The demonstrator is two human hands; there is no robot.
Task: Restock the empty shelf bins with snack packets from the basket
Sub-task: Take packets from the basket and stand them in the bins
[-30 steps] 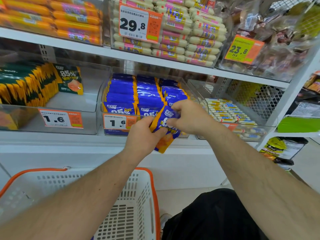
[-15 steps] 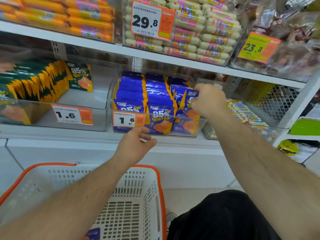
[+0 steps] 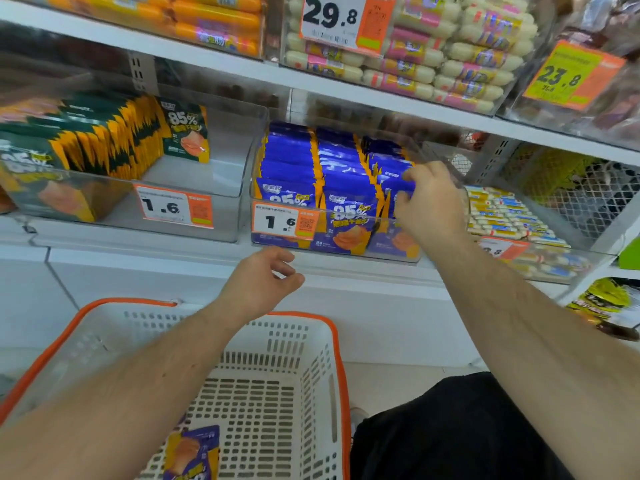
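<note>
A clear shelf bin (image 3: 346,256) in the middle holds three rows of blue-and-orange snack packets (image 3: 291,168). My right hand (image 3: 429,199) is inside the bin at its right row, fingers curled against the packets there. My left hand (image 3: 259,282) hovers below the bin's front edge, fingers loosely curled, holding nothing. A white basket with an orange rim (image 3: 332,341) stands below, and one blue packet (image 3: 194,452) lies in it, partly hidden by my left forearm.
To the left, a clear bin (image 3: 207,209) holds green-and-yellow packets with free room at its right side. A bin of small white sausages (image 3: 512,216) sits to the right. Sausage packs fill the upper shelf. My dark-clad knee is at lower right.
The packet my two hands held went into the blue bin's right row. My left hand let go and dropped below the bin; my right hand stays on the packets.
</note>
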